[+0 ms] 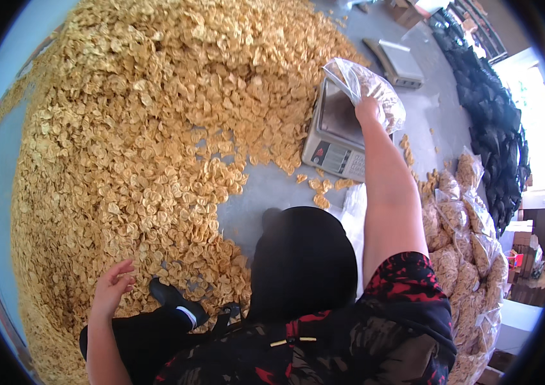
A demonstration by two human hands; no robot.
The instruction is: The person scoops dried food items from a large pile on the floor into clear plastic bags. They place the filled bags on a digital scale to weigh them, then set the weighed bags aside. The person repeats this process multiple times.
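Observation:
My right hand grips the side of a clear plastic bag filled with pale dried slices. The bag is at the right side of a digital weighing scale, over its metal pan; I cannot tell whether it rests there. At the lower left my left hand hovers with nothing in it, its fingers apart and slightly curled. Beneath and beyond it spreads a huge heap of yellowish dried slices, which covers much of the floor and reaches the scale's left side.
A second scale stands farther back. Filled clear bags are piled at my right, with black bags behind them. Clear plastic lies beside my knee. Loose slices dot the grey floor.

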